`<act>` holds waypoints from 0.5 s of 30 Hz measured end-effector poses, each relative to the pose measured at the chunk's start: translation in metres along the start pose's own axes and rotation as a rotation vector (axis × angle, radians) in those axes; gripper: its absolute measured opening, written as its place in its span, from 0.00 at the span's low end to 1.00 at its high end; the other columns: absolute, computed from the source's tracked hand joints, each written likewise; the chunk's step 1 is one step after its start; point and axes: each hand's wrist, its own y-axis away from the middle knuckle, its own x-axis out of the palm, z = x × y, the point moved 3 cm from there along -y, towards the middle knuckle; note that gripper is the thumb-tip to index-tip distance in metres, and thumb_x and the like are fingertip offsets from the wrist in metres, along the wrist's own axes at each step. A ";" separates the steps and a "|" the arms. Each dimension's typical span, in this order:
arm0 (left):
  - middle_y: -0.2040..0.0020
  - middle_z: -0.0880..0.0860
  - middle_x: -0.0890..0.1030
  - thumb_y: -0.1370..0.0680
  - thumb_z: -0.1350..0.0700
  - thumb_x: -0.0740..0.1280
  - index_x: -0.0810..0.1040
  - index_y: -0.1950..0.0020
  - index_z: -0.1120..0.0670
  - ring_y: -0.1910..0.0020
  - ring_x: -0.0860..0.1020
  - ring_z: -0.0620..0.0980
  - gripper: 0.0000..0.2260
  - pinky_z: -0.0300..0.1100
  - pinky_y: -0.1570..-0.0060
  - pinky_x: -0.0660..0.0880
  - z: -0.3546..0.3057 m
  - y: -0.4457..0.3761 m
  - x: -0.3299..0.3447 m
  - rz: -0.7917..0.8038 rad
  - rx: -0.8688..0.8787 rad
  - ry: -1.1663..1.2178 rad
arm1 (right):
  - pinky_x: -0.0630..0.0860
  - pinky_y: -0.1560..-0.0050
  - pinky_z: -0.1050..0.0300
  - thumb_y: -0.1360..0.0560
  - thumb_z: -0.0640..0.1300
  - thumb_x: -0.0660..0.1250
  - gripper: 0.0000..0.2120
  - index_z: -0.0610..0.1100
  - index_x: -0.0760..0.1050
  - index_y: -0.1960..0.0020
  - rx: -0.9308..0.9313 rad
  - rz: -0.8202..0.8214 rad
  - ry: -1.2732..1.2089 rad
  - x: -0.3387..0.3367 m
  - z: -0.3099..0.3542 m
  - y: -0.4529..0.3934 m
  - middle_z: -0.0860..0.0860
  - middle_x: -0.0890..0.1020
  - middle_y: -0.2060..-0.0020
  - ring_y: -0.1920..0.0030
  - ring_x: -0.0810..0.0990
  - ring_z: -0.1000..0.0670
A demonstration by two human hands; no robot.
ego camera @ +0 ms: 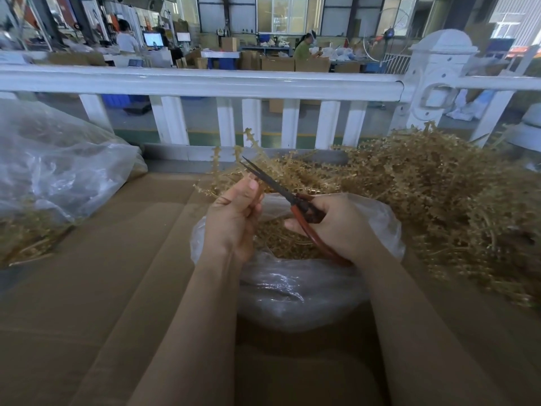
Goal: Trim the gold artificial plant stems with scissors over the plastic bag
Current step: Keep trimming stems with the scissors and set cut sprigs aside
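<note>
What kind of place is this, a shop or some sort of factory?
Most likely a factory or packing workshop. Cardboard boxes are stacked on the hall floor beyond a white railing, workers sit at benches back there, and a big heap of gold stems waits beside the person trimming.

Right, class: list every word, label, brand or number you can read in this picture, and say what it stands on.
None can be read.
Computer screen at the back: lit, content too small and blurred.
Cardboard boxes at the back: no legible print.
Scissors and plastic bag: no markings visible.
</note>
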 end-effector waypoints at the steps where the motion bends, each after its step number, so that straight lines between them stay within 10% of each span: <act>1: 0.63 0.45 0.82 0.23 0.61 0.69 0.82 0.50 0.54 0.66 0.78 0.39 0.04 0.30 0.63 0.76 0.000 0.001 0.000 0.005 0.017 -0.017 | 0.70 0.67 0.59 0.34 0.68 0.74 0.19 0.52 0.78 0.64 0.010 -0.009 0.018 -0.001 -0.001 0.000 0.61 0.80 0.72 0.68 0.79 0.60; 10: 0.67 0.46 0.80 0.20 0.61 0.66 0.85 0.68 0.48 0.68 0.76 0.40 0.18 0.32 0.61 0.74 -0.003 0.004 0.002 0.005 0.154 -0.180 | 0.68 0.70 0.72 0.33 0.69 0.74 0.19 0.56 0.72 0.64 -0.025 -0.039 0.149 -0.002 0.006 0.004 0.73 0.76 0.69 0.64 0.76 0.68; 15: 0.69 0.48 0.75 0.19 0.64 0.63 0.78 0.71 0.48 0.66 0.70 0.45 0.22 0.36 0.61 0.70 -0.003 0.003 0.002 0.070 0.283 -0.285 | 0.64 0.70 0.66 0.33 0.72 0.71 0.19 0.59 0.72 0.61 -0.033 -0.082 0.210 -0.004 0.006 0.004 0.63 0.77 0.70 0.67 0.76 0.63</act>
